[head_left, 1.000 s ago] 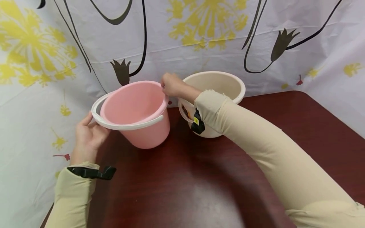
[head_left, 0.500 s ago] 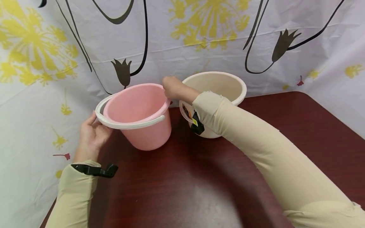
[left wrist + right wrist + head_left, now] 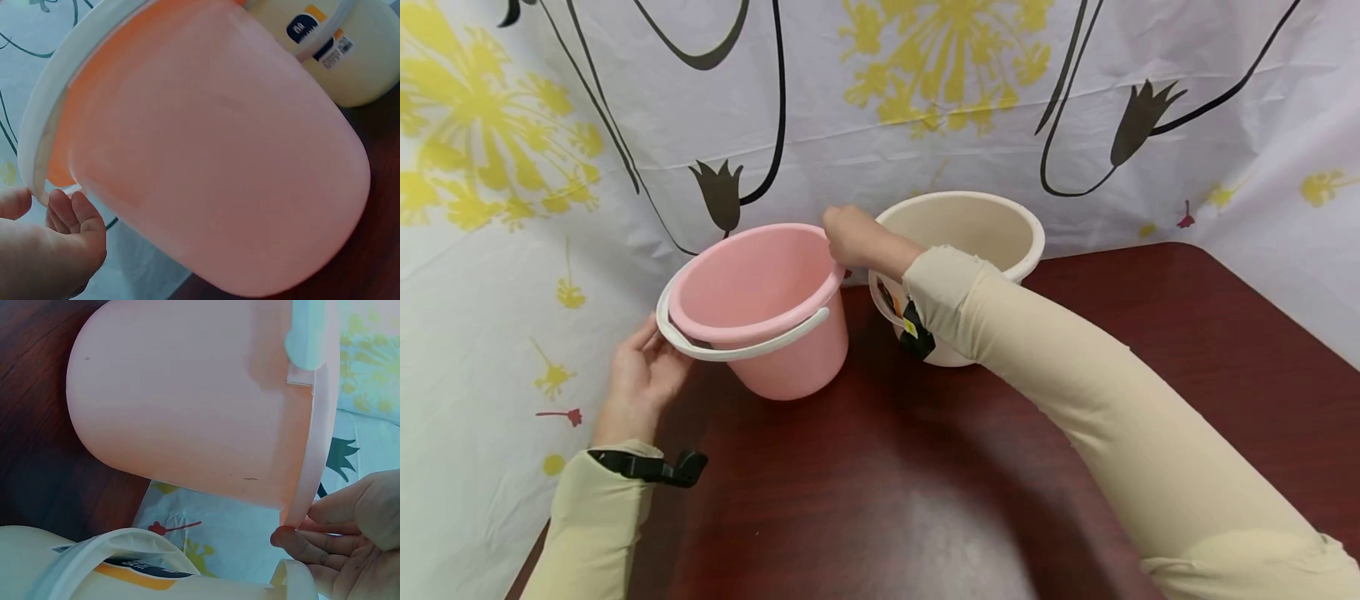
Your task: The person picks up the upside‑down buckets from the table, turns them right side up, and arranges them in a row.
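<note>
A pink bucket stands on the table at centre left in the head view, its mouth facing up. Its white handle hangs low around the front left of the rim. My left hand is at the bucket's left, pinching that handle between thumb and fingers, as the left wrist view shows. At the far right of the rim, my right hand grips the edge, thumb on one side and fingers on the other. Beside it stands a cream bucket, partly hidden behind my right forearm.
The dark red-brown table has its back edge against a white curtain with yellow flowers and dark stems. A label is on the cream bucket's side, near its own handle. My right forearm crosses the table's right half.
My left hand has moved down and slightly right, lowering the white handle from near the rim to below it. The right hand has kept its grip on the rim. The cream bucket stays put.
</note>
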`<state>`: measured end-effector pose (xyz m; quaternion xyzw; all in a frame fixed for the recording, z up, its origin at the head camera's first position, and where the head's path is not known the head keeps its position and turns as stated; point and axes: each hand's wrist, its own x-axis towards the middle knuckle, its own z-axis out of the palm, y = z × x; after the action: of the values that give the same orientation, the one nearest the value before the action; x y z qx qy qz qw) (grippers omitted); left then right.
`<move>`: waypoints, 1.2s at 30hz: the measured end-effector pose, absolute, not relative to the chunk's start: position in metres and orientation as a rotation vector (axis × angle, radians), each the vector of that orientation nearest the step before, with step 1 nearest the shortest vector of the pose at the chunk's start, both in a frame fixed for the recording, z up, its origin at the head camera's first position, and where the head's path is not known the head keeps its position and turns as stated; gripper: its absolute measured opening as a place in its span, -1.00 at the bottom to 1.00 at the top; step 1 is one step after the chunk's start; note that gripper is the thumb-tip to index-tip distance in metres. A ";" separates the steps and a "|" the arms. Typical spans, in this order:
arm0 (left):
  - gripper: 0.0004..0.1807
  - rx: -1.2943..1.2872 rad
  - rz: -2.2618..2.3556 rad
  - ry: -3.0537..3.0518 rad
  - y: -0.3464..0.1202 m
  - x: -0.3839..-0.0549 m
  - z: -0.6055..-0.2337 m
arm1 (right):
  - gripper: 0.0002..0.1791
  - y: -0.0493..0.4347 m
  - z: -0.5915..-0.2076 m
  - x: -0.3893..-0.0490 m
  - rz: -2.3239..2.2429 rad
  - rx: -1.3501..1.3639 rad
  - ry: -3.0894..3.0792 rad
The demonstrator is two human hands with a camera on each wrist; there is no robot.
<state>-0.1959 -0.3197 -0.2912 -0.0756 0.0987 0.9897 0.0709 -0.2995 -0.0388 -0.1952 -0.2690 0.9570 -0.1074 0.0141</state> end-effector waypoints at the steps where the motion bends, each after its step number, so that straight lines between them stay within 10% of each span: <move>1: -0.81 -0.242 2.978 0.314 -0.320 -0.196 -0.293 | -0.82 -0.039 -0.195 -0.299 -0.334 -0.842 2.981; 36: -0.91 -0.585 2.864 0.721 -0.309 -0.201 -0.324 | -0.83 -0.036 -0.197 -0.298 -0.362 -0.852 3.000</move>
<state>-0.2015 -0.3093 -0.3240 -0.1937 0.2390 0.9493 0.0652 -0.2983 -0.0357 -0.1970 -0.2715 0.9555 -0.1153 0.0010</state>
